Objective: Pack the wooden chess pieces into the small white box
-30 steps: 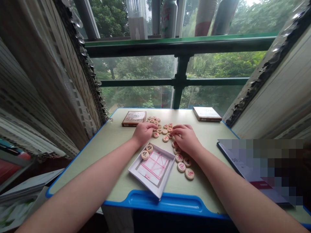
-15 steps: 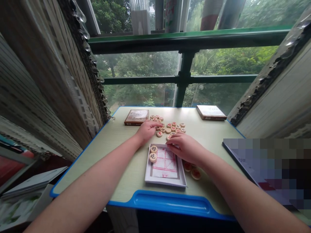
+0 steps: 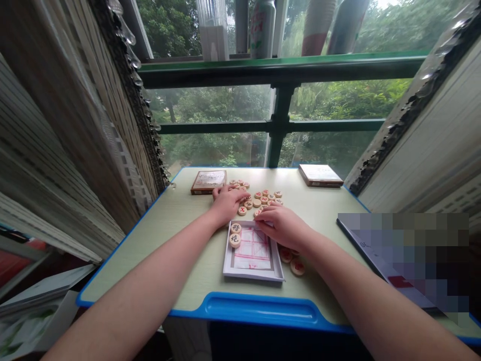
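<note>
My left hand (image 3: 226,204) is over the left part of a loose group of round wooden Chinese chess pieces (image 3: 257,203), its fingers spread and touching among them. My right hand (image 3: 283,223) lies across the far right corner of a shallow white box tray (image 3: 227,260). Its fingers are curled together, and whatever they pinch is hidden. Red grid lines mark the paper (image 3: 252,250) inside the tray. Two black-marked pieces, one above the other, lie along its left wall: an upper piece (image 3: 236,228) and a lower piece (image 3: 235,240).
Red-marked pieces (image 3: 297,266) lie right of the tray, partly under my right forearm. A flat brown box (image 3: 209,181) sits at the back left, another box (image 3: 321,174) at the back right. A dark flat object (image 3: 361,245), partly blurred out, lies at the right. The table has a blue edge (image 3: 259,307).
My left hand's fingers have spread out, with one now reaching back toward the brown box. My right hand stays at the tray's far corner. The whole view has shifted slightly.
</note>
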`<action>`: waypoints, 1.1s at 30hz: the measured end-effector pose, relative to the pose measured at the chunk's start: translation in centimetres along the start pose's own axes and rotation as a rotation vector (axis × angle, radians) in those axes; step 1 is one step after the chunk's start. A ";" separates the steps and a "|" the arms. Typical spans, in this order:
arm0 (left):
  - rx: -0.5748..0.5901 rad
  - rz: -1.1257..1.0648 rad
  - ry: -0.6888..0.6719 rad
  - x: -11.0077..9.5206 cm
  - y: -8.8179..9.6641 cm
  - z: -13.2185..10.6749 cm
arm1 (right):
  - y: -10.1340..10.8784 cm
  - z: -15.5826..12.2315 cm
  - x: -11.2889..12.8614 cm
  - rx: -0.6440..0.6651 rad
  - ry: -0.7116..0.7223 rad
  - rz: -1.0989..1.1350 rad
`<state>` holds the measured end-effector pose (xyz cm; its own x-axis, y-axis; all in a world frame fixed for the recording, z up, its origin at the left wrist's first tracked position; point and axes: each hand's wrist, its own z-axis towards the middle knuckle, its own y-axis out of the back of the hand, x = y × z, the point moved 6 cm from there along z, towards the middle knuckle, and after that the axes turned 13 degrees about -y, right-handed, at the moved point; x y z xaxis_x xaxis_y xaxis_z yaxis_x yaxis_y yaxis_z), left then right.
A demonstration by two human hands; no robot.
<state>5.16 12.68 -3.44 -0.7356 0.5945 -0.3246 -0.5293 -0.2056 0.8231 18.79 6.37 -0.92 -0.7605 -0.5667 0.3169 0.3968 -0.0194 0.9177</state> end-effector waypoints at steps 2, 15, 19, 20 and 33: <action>0.027 0.006 -0.002 -0.2 0.1 -0.1 | 0.0 0.0 0.0 0.000 0.000 -0.005; 0.067 -0.207 0.033 0.3 0.3 0.2 | -0.1 0.4 -0.8 -0.072 0.040 0.027; 0.059 -0.161 0.042 0.2 0.5 0.2 | 0.2 0.2 -0.5 -0.106 0.065 0.001; 0.069 -0.146 0.039 0.2 0.5 0.2 | 0.3 0.2 -0.5 -0.112 0.063 -0.006; 0.045 -0.246 0.078 0.8 0.5 0.3 | 0.4 0.4 -1.2 -0.109 -0.035 0.037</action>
<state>4.45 13.25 -3.11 -0.6181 0.5607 -0.5510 -0.6785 -0.0266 0.7341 19.68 7.39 -0.83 -0.7610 -0.5397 0.3601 0.4773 -0.0897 0.8741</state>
